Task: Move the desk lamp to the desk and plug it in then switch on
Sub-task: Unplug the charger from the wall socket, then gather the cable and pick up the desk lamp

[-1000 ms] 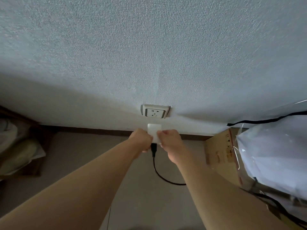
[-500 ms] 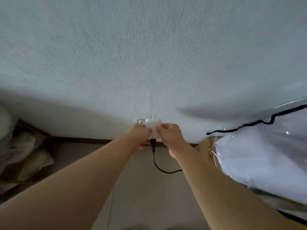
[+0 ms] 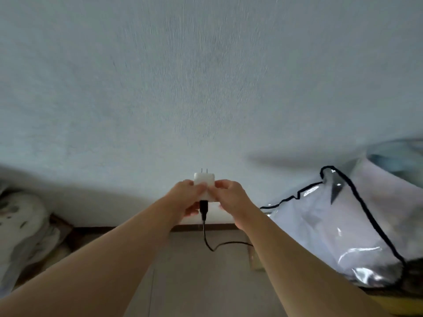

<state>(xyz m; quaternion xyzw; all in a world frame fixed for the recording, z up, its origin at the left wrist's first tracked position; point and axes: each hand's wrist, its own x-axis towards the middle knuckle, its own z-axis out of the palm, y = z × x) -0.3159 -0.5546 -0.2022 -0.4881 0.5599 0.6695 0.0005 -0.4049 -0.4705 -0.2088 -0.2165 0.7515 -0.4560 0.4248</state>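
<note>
- Against the pale textured wall (image 3: 206,88), a white plug adapter (image 3: 204,179) is held up between both hands, its two metal prongs (image 3: 204,170) pointing upward and clear of any surface.
- The left hand (image 3: 186,197) is closed on the adapter's left side, thumb and fingertips pinched against the white body.
- The right hand (image 3: 231,196) is clamped on the adapter's right side in the same pinching manner, so that the block is gripped from both sides at once.
- A black connector (image 3: 203,208) is seated in the adapter's lower end, and a black cable (image 3: 211,247) is seen hanging from it, curving down and then off to the right behind the right forearm.
- A dark skirting board (image 3: 201,227) is seen where the wall meets the grey floor (image 3: 201,282).
- A clear plastic bag with black trim (image 3: 343,225) lies to the right, well apart from the hands.
- A bundle of pale cloth (image 3: 23,225), possibly bedding, is seen at the left edge; the blur prevents a surer reading.
</note>
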